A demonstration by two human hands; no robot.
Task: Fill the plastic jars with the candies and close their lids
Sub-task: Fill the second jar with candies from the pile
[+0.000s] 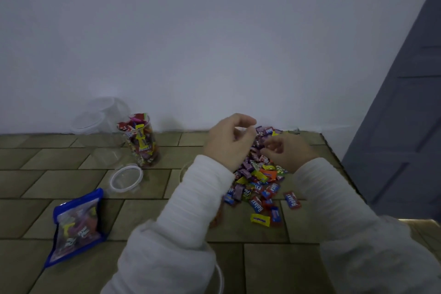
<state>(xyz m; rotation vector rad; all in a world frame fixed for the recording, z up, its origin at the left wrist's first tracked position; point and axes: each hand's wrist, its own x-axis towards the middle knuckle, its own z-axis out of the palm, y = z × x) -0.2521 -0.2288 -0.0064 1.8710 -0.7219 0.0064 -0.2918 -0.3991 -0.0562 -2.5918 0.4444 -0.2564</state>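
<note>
Currently, both hands are being held over the pile of wrapped candies (259, 181) lying at the right of the tiled table (143, 217). The left hand (228, 142) is being kept raised with fingers curled; whether anything is being pinched in it cannot be told. The right hand (287, 151) is being lowered onto the pile, fingers bent among the candies, the grasp unclear. A filled jar (140, 142), lidless, is being left standing well to the left, an empty jar (125, 178) lying just in front of it, clear lids (95, 117) behind. A blue candy bag (76, 227) is lying near the left edge.
</note>
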